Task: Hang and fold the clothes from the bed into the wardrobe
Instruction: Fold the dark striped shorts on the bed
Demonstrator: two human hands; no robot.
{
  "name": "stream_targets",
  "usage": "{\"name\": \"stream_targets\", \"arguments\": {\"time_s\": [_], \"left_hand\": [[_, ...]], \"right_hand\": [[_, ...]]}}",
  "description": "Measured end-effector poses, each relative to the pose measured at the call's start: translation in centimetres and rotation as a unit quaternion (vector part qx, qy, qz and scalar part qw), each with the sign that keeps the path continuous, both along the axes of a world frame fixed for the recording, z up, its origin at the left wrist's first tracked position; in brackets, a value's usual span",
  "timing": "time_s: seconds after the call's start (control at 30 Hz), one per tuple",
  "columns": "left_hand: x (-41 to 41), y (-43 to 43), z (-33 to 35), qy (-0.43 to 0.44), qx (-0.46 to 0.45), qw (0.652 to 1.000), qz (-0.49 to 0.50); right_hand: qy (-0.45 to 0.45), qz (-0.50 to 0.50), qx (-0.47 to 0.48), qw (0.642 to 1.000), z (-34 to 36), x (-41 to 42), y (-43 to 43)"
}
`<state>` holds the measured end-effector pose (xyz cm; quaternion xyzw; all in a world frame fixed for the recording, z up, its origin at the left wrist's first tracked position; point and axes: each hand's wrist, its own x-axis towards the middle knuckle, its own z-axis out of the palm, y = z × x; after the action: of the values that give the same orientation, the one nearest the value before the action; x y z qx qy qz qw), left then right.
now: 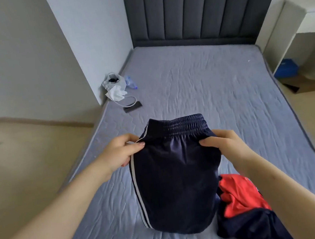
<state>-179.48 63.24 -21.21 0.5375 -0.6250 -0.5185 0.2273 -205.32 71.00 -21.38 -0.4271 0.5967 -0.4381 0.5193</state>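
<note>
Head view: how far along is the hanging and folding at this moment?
Done: cannot tell; the wardrobe is out of view. In hand: the left hand and right hand pinch the navy striped pants just below the waistband, held over the bed. Left: a crumpled red-and-navy heap lies beside them, unfolded.

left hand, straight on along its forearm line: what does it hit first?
The left hand pinches the dark navy white-striped track trousers, so it would push into their elastic waistband first. Past that, probably only the quilted grey-blue mattress; depth is unclear.
</note>
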Motion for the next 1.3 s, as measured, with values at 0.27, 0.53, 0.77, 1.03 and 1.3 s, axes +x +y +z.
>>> {"name": "stream_targets", "arguments": {"time_s": [0.27, 0.53, 0.77, 1.03, 1.3], "left_hand": [[-0.3, -1.3, -12.8, -0.035, 0.123, 0.991, 0.043], [-1.8, -5.3, -22.8, -0.061, 0.175, 0.981, 0.055], [-5.0, -10.6, -29.1, -0.046, 0.145, 0.982, 0.112], [-3.4, -4.4, -37.1, -0.178, 0.245, 0.950, 0.074], [-0.4, 2.6, -44.3, -0.319, 0.224, 0.914, 0.109]], "right_hand": [[-0.011, -0.035, 0.153, 0.988, -12.2, 1.1, -1.6], [0.070, -0.044, 0.219, 0.972, -22.7, 1.0, -4.7], [0.149, -0.103, 0.199, 0.963, -28.9, 0.4, -11.4], [0.165, -0.051, 0.364, 0.915, -37.9, 2.9, -4.9], [0.168, -0.036, 0.442, 0.880, -44.2, 3.7, 1.9]]}}
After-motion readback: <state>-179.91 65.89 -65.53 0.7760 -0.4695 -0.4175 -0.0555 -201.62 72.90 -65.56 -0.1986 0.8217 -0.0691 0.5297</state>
